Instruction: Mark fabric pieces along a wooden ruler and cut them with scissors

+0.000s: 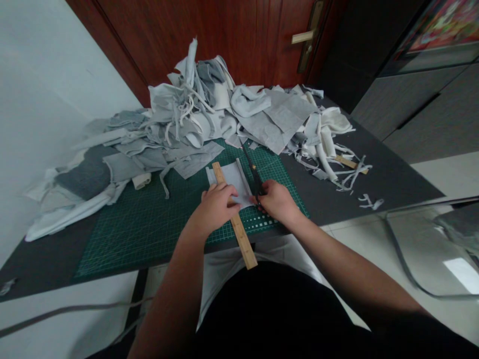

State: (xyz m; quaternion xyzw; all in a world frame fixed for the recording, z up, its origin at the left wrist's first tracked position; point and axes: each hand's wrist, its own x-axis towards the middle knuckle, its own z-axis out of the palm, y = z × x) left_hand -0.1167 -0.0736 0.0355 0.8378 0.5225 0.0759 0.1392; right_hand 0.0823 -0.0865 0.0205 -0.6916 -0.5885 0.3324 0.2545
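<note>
Dark tabletop [389,184] is stretching before a reddish wooden door [232,30], with a green cutting mat [130,224] covering much of its near side. Grey and white cloth pieces [136,162] are heaping up along the left and far sides, flat grey sheets [277,119] are lying at the far right, and narrow strips [346,179] are tangling on the right, so plenty of cutting is apparently behind the person already. One pale cloth piece [232,174] is lying on the mat, near the middle, its left and right edges curling up; those edges are seemingly remaining untrimmed, so this piece is looking unfinished. Across it a wooden ruler [241,235] is slanting, its near end jutting past the table edge. The left hand [220,204] is bending its fingers over the ruler, pressing down; whether it is gripping the sides, I cannot tell. The right hand [277,202] is closing around the handles of black scissors [255,174], whose blades are pointing far, just beside the cloth's right edge.
</note>
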